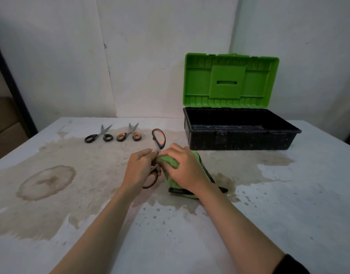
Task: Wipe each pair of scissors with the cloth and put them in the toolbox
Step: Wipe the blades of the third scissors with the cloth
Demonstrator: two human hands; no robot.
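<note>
My left hand (141,168) grips a pair of orange-and-black scissors (159,138) near the pivot, handles spread wide, one loop up and one down by my wrist. My right hand (185,165) holds the green cloth (170,161) bunched around the blades, which are hidden inside it. The rest of the cloth lies on the table under my right hand. Two more pairs lie further back on the left: black-handled scissors (98,136) and orange-and-black scissors (129,135). The black toolbox (239,143) stands at the back right with its green lid (231,80) upright and open.
The white table (289,194) carries large brown stains on its left and middle and dark specks near the front. A wall stands just behind the toolbox. Cardboard boxes (3,119) sit off the table's left edge.
</note>
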